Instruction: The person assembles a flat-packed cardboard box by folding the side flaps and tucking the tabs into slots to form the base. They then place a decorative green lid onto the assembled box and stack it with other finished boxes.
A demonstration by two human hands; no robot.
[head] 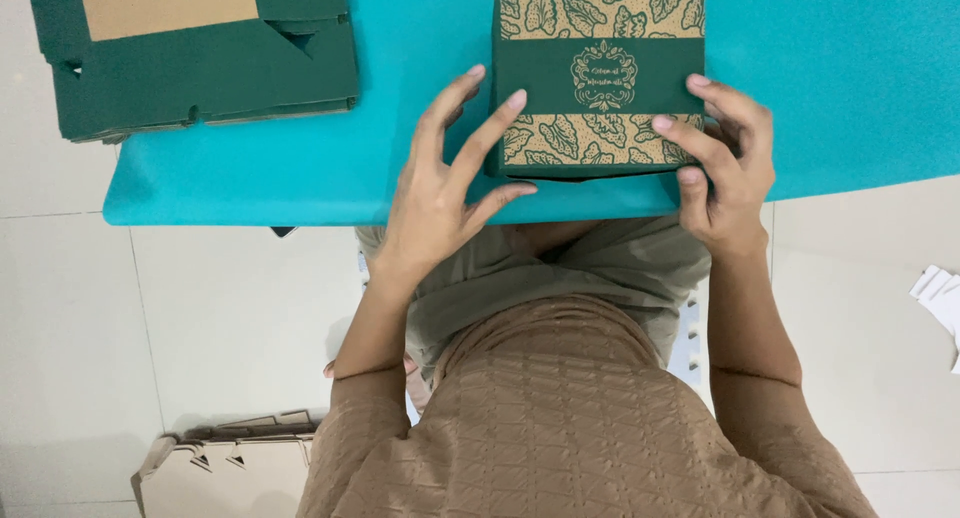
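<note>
A closed dark green box (598,78) with tan leaf-patterned bands sits flat at the teal table's near edge

The box (598,78) looks like matt printed cardboard, green over kraft brown. The teal surface (250,168) is smooth and matt. Flat cardboard blanks (200,63) show raw brown paper. Floor tiles (60,308) gleam faintly.
</note>
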